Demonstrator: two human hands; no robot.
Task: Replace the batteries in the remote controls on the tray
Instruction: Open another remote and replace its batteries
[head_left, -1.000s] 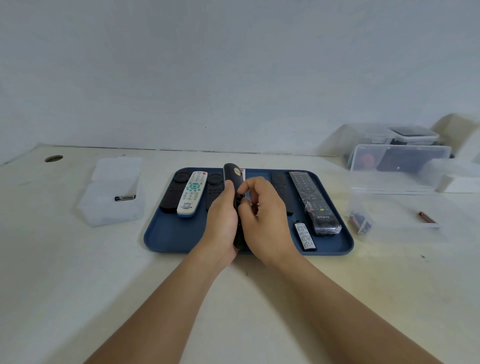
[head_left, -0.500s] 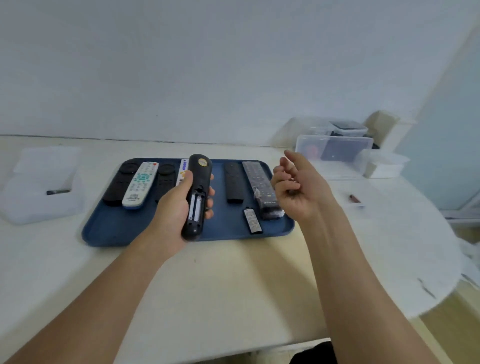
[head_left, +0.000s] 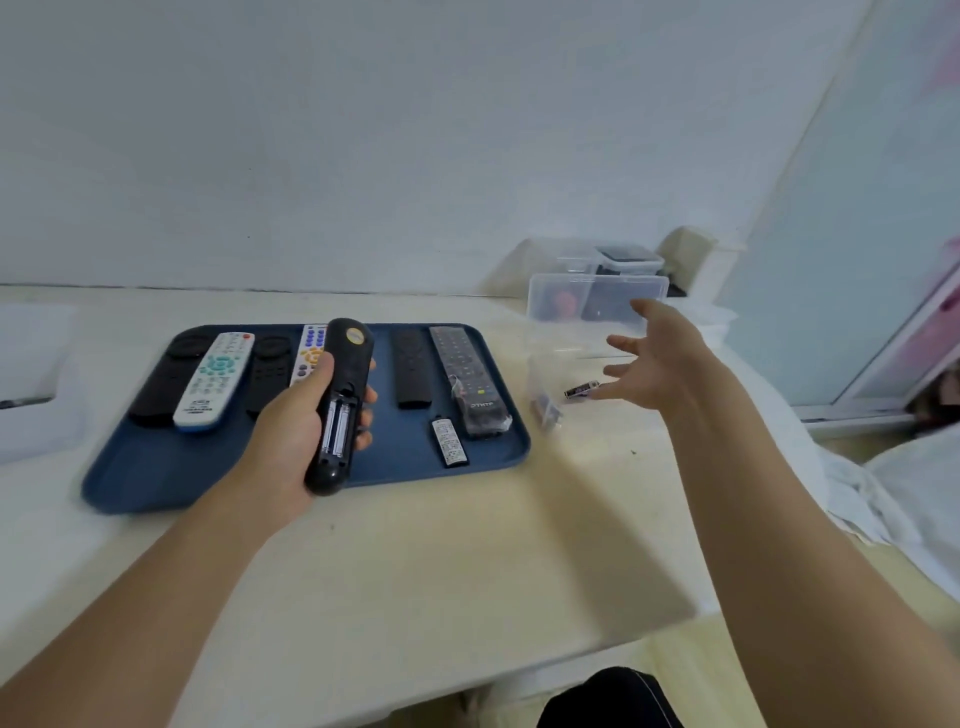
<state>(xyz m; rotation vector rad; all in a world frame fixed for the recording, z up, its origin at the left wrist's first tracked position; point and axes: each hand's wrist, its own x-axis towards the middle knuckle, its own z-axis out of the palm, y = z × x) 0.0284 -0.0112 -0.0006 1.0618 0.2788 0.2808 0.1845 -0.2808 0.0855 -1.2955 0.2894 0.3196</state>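
My left hand (head_left: 296, 436) grips a black remote (head_left: 343, 400) back side up over the blue tray (head_left: 156, 478); its battery bay lies open and looks empty. My right hand (head_left: 660, 358) is stretched out to the right of the tray with fingers spread. A small battery (head_left: 582, 388) is just off its fingertips, above a clear open box (head_left: 545, 379). On the tray lie a white remote (head_left: 213, 379), several black remotes, a wrapped remote (head_left: 467, 379) and a loose battery cover (head_left: 449, 441).
Clear plastic containers (head_left: 597, 301) stand at the back right against the wall. Another clear box (head_left: 36, 384) holding a battery sits left of the tray. The table's right edge curves near my right arm, with white cloth (head_left: 883, 493) beyond it.
My right hand left the remote, swung right with fingers curled, and now has them spread with a battery beside the fingertips. The view turned right. My left hand kept the remote.
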